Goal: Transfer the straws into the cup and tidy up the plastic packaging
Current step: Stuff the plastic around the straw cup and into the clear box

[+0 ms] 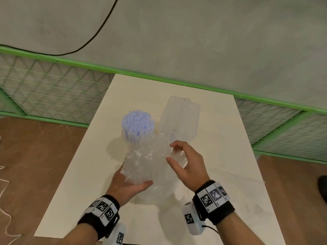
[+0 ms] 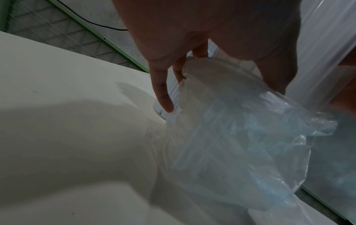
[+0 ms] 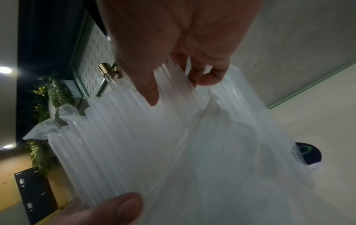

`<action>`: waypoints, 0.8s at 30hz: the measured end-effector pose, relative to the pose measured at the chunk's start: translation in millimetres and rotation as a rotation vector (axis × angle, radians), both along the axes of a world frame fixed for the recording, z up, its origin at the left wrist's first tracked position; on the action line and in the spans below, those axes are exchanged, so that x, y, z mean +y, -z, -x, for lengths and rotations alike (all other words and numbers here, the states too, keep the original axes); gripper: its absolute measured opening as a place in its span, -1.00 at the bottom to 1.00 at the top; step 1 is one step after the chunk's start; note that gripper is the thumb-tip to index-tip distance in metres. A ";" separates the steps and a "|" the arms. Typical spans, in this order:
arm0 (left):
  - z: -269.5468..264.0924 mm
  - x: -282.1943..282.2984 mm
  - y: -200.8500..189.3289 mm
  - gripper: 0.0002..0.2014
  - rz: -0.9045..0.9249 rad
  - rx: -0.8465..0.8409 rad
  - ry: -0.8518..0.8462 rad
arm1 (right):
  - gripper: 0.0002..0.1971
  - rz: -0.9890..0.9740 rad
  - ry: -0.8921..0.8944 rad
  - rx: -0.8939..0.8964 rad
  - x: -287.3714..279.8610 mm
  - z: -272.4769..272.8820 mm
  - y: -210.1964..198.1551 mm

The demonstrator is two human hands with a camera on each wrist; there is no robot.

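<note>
A cup (image 1: 126, 137) packed with upright pale blue straws (image 1: 137, 123) stands on the white table (image 1: 221, 138). To its right a bundle of clear straws (image 1: 179, 119) leans upward inside thin plastic. My right hand (image 1: 174, 153) grips the bundle's lower end, its fingers and thumb curled round the straws (image 3: 125, 137). Crumpled clear plastic packaging (image 1: 145, 161) bunches in front of the cup. My left hand (image 1: 131, 186) holds it from below, thumb on the near side; the packaging (image 2: 240, 137) hangs between thumb and fingers.
A green-framed wire fence (image 1: 53, 85) runs behind the table, with a black cable (image 1: 99, 29) on the grey floor beyond. Wooden floor lies on both sides, with a white cord (image 1: 5, 200) at the left and a dark shoe (image 1: 323, 188) at the right edge.
</note>
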State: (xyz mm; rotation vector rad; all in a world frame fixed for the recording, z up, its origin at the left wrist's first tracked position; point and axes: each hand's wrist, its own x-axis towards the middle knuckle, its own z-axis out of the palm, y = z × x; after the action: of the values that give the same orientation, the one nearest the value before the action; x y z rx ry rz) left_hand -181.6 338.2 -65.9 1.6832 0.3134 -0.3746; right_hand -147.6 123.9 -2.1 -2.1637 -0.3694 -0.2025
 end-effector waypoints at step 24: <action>-1.9 -0.7 -9.3 -0.35 -0.031 -0.016 0.004 | -0.88 -0.085 0.176 0.026 24.2 -1.6 8.2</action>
State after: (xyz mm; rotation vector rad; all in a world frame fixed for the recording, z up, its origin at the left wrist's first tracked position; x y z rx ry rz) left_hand -179.7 337.6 -56.6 1.7169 0.3052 -0.3612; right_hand -146.0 148.1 -10.3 -2.1132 -0.1522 -0.2839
